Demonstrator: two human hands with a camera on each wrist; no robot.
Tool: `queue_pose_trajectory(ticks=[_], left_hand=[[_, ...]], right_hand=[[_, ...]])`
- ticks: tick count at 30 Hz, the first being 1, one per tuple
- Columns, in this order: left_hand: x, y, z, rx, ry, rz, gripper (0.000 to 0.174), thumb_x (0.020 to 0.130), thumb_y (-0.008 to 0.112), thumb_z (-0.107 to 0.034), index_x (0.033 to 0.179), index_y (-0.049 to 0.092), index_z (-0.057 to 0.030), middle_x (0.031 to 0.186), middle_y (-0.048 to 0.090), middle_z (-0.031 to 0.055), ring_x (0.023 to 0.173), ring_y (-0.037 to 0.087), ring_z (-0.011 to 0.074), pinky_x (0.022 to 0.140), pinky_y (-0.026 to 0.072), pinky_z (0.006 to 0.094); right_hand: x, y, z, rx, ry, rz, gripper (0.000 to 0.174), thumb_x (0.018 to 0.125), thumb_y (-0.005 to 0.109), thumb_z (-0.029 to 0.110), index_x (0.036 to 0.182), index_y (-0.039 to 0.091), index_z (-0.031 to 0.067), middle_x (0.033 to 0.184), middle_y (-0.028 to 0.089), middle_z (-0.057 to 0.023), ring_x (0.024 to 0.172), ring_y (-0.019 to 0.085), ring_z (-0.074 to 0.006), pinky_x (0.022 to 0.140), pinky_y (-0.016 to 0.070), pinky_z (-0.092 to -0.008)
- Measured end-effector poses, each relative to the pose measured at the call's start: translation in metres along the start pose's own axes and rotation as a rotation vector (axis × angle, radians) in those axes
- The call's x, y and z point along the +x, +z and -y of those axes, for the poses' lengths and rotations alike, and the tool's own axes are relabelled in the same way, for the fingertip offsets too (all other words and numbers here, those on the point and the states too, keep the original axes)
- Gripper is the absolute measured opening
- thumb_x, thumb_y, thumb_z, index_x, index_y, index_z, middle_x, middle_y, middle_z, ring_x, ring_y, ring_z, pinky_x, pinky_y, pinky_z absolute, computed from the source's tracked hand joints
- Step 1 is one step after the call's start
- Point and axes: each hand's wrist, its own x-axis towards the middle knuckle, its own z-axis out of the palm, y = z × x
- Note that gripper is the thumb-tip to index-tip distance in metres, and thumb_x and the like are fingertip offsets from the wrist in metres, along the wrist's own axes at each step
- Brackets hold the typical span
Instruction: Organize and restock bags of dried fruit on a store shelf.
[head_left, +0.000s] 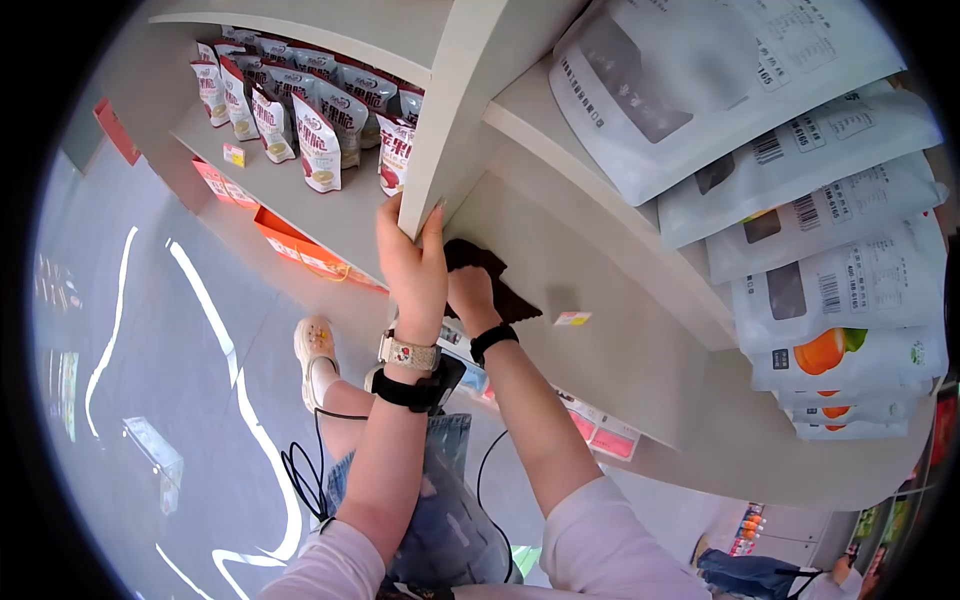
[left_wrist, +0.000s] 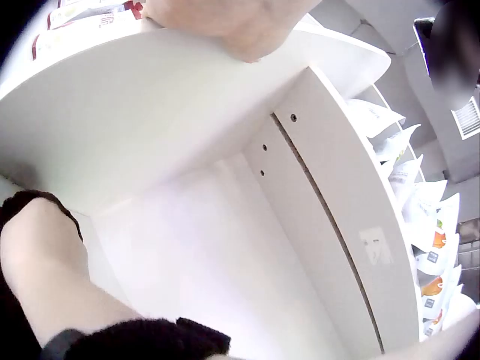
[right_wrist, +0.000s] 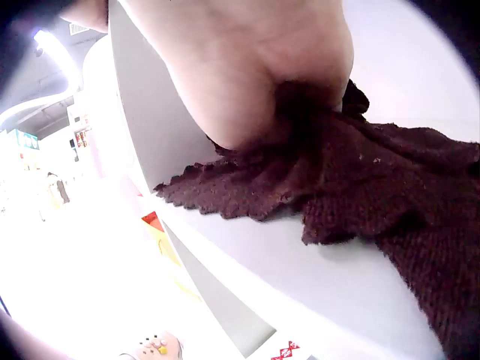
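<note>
My left hand [head_left: 412,270] grips the front edge of a white upright shelf divider [head_left: 440,130], thumb on one side and fingers on the other. In the left wrist view that hand [left_wrist: 232,22] shows at the top, against the panel. Just right of it, my right hand [head_left: 472,295] holds a bunched dark brown cloth [head_left: 515,300] against the shelf surface beside the divider. The right wrist view shows the cloth [right_wrist: 375,180] gathered in the curled right hand [right_wrist: 255,67], its scalloped edge spread over the white shelf board [right_wrist: 300,262]. The fingertips are hidden.
Upright snack pouches [head_left: 320,145] stand in rows left of the divider. Large grey-white bags [head_left: 800,220] line the shelf at right. A small price tag [head_left: 572,319] lies on the shelf near the cloth. Orange-red gift bags [head_left: 300,245] stand below. Another person [head_left: 745,572] is at lower right.
</note>
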Motion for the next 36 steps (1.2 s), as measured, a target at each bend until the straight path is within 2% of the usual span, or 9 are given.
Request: queue_pose_trajectory(ticks=[3, 7, 13, 15, 18, 24, 31, 35, 36], left_hand=[[0.0, 0.001, -0.003, -0.033, -0.009, 0.006, 0.028, 0.08, 0.056, -0.012, 0.101, 0.045, 0.0018, 0.094, 0.053, 0.0146, 0.085, 0.052, 0.0242, 0.075, 0.0414, 0.0312], [0.002, 0.0, -0.003, -0.045, -0.004, 0.008, 0.028, 0.079, 0.057, -0.012, 0.101, 0.045, 0.0018, 0.093, 0.053, 0.0141, 0.085, 0.052, 0.024, 0.075, 0.0411, 0.0309], [0.001, 0.005, -0.002, -0.06, 0.017, -0.038, 0.029, 0.079, 0.058, -0.012, 0.1, 0.045, 0.0017, 0.093, 0.053, 0.0134, 0.084, 0.052, 0.0236, 0.075, 0.0409, 0.0306], [0.002, 0.005, -0.004, -0.049, 0.051, -0.044, 0.026, 0.081, 0.056, -0.012, 0.099, 0.045, 0.0024, 0.09, 0.054, 0.0109, 0.081, 0.051, 0.0182, 0.073, 0.0407, 0.028], [0.003, 0.005, -0.001, -0.033, 0.066, -0.057, 0.024, 0.082, 0.055, -0.013, 0.098, 0.046, 0.0027, 0.088, 0.055, 0.0098, 0.079, 0.051, 0.0158, 0.072, 0.0406, 0.0271], [0.003, 0.003, -0.003, -0.002, 0.067, -0.036, 0.023, 0.082, 0.056, -0.013, 0.097, 0.048, 0.0021, 0.087, 0.056, 0.0097, 0.078, 0.051, 0.016, 0.071, 0.0408, 0.0269], [0.004, 0.002, -0.001, -0.019, 0.066, -0.005, 0.023, 0.082, 0.056, -0.013, 0.097, 0.048, 0.0017, 0.086, 0.056, 0.0084, 0.077, 0.051, 0.0147, 0.069, 0.0408, 0.0257], [0.002, 0.003, -0.008, -0.091, 0.0, -0.029, 0.029, 0.076, 0.062, -0.016, 0.094, 0.049, 0.0015, 0.088, 0.054, 0.0123, 0.079, 0.053, 0.0228, 0.071, 0.0414, 0.0304], [0.003, 0.004, -0.006, -0.076, 0.041, -0.051, 0.029, 0.075, 0.063, -0.014, 0.094, 0.049, 0.0012, 0.088, 0.054, 0.012, 0.079, 0.053, 0.0228, 0.071, 0.0415, 0.0304]], right_hand=[[0.009, -0.002, 0.001, -0.011, -0.036, -0.072, 0.017, 0.07, 0.051, 0.011, 0.061, 0.064, 0.0075, 0.063, 0.061, -0.0105, 0.062, 0.061, -0.0236, 0.056, 0.048, -0.0341], [0.02, -0.01, 0.003, -0.046, -0.012, 0.063, 0.017, 0.071, 0.05, 0.012, 0.062, 0.064, 0.0086, 0.064, 0.062, -0.0104, 0.064, 0.061, -0.0228, 0.056, 0.0477, -0.0333], [0.033, -0.003, 0.005, 0.031, 0.082, -0.058, 0.017, 0.071, 0.05, 0.01, 0.062, 0.064, 0.0086, 0.066, 0.062, -0.0093, 0.067, 0.061, -0.023, 0.058, 0.0472, -0.0329], [0.037, 0.002, 0.008, -0.016, 0.097, -0.122, 0.016, 0.071, 0.05, 0.01, 0.063, 0.064, 0.0085, 0.067, 0.062, -0.0098, 0.067, 0.061, -0.0234, 0.058, 0.0475, -0.0331], [0.045, 0.003, 0.006, 0.068, 0.09, -0.031, 0.016, 0.072, 0.05, 0.01, 0.066, 0.065, 0.0084, 0.069, 0.062, -0.01, 0.068, 0.061, -0.0237, 0.059, 0.0481, -0.0329], [0.055, -0.003, 0.009, 0.118, 0.156, -0.054, 0.017, 0.075, 0.05, 0.011, 0.07, 0.066, 0.0087, 0.074, 0.063, -0.0091, 0.072, 0.062, -0.0225, 0.059, 0.0487, -0.032], [0.074, -0.001, -0.006, -0.006, 0.18, 0.008, 0.018, 0.077, 0.049, 0.013, 0.07, 0.066, 0.0098, 0.076, 0.063, -0.0088, 0.074, 0.062, -0.0222, 0.061, 0.0492, -0.0311], [0.09, -0.008, -0.022, -0.065, 0.202, 0.068, 0.017, 0.078, 0.05, 0.013, 0.071, 0.066, 0.0092, 0.077, 0.063, -0.0087, 0.074, 0.062, -0.0216, 0.061, 0.0496, -0.0295], [0.093, -0.01, -0.023, -0.069, 0.195, 0.059, 0.017, 0.078, 0.051, 0.012, 0.072, 0.066, 0.0087, 0.077, 0.063, -0.0083, 0.074, 0.062, -0.0212, 0.061, 0.0499, -0.0286]])
